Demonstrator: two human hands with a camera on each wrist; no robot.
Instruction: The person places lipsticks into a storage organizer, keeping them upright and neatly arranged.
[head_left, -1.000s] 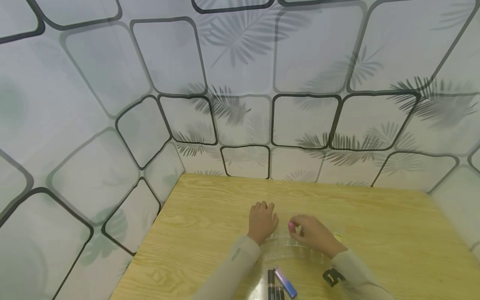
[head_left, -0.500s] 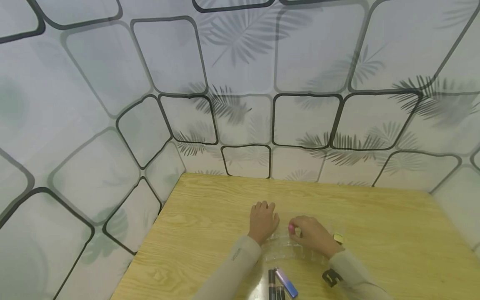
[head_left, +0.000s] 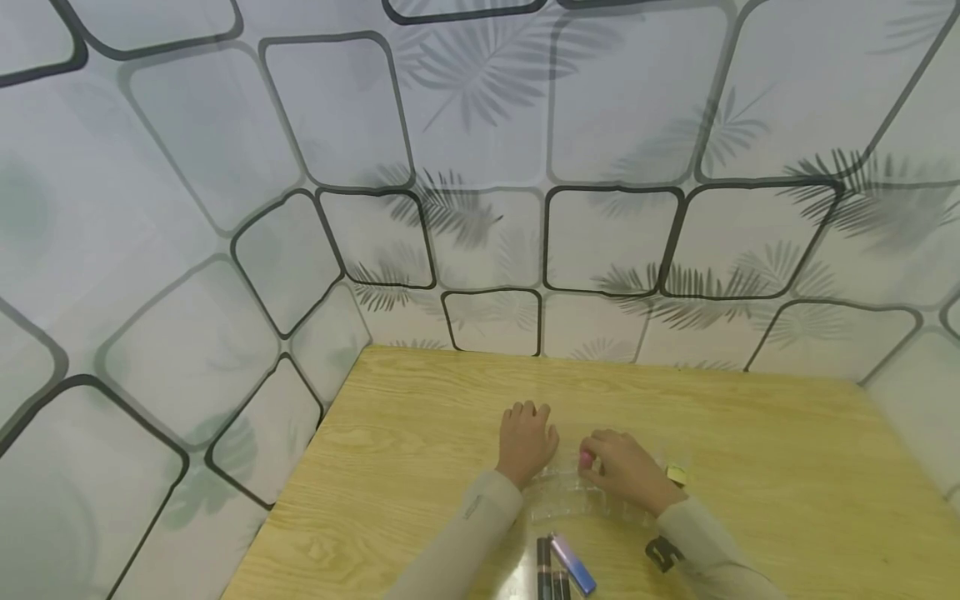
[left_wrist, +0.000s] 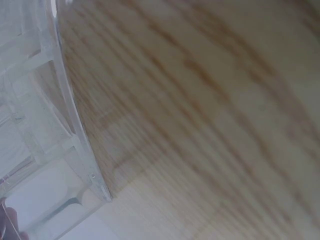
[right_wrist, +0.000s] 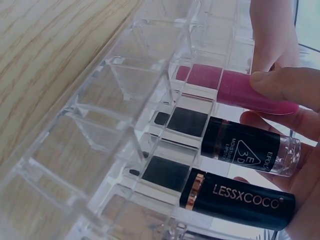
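My right hand (head_left: 628,472) pinches a pink lipstick (right_wrist: 235,89) between thumb and fingers; its lower end sits in a slot of a clear lipstick organizer (head_left: 566,502). Beside it in the right wrist view, a black lipstick with a clear end (right_wrist: 242,145) and a black LESSXCOCO lipstick (right_wrist: 239,199) stand in neighbouring slots. My left hand (head_left: 525,443) rests at the organizer's left end, fingers extended forward and slightly spread. In the left wrist view only fingertips (left_wrist: 11,222) show, at the lower left corner by the clear plastic wall.
Black tubes (head_left: 543,568) and a purple-blue tube (head_left: 573,565) lie on the wooden table (head_left: 420,467) in front of the organizer. A small yellow item (head_left: 677,475) is near my right wrist. Patterned walls (head_left: 487,250) border the table behind and at the sides.
The pink lipstick has shifted very slightly in the right hand's pinch. The yellow item shows more fully beside the right wrist. The left hand stays in place.
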